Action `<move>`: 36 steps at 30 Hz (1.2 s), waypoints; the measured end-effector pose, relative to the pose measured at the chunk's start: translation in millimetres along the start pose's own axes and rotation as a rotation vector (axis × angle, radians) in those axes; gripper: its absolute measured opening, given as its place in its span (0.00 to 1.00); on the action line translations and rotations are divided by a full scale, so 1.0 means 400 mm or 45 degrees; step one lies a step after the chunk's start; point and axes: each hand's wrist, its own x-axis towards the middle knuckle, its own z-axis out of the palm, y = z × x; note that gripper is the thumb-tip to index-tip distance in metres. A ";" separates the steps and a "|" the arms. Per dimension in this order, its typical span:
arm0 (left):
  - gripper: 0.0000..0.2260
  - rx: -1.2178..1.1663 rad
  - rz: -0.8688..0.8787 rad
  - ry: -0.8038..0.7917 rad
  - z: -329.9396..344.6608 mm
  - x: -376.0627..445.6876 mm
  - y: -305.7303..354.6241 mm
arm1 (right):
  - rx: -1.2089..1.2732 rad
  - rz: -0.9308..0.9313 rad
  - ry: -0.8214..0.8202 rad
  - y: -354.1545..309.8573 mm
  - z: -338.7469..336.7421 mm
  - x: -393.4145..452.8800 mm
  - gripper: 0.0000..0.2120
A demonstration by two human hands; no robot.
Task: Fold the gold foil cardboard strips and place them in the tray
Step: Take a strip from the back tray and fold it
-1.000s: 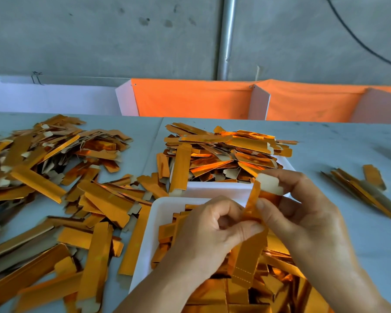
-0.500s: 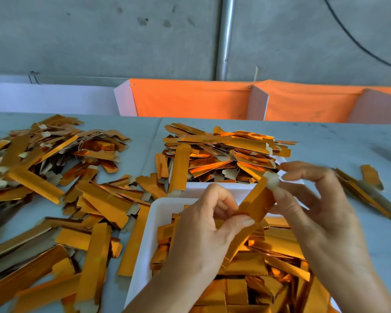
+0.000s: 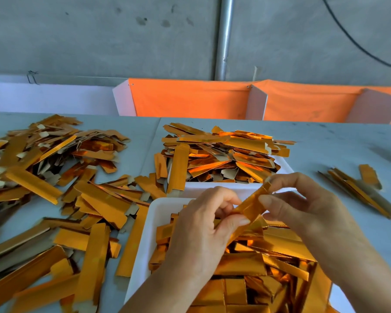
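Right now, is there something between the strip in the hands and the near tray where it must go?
Nothing visible blocks it. Both hands, left and right, pinch the gold strip directly above the near white tray. Only the folded strips already piled inside lie beneath it.

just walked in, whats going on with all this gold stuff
A person is folding one gold foil strip, gripped in both hands: the left hand pinches its lower end, the right hand its upper end. They work over the near white tray, already heaped with strips. A second full tray sits behind it, and loose strips cover the table to the left.
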 end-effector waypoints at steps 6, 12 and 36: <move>0.09 0.090 0.020 0.000 0.002 -0.001 -0.006 | -0.026 0.103 0.033 0.001 0.005 0.001 0.16; 0.09 0.084 -0.011 -0.009 0.001 0.000 -0.009 | -0.079 0.130 0.070 0.002 0.014 0.004 0.13; 0.26 0.720 0.316 0.050 0.032 -0.004 0.021 | 0.286 0.144 0.043 0.031 0.012 0.001 0.14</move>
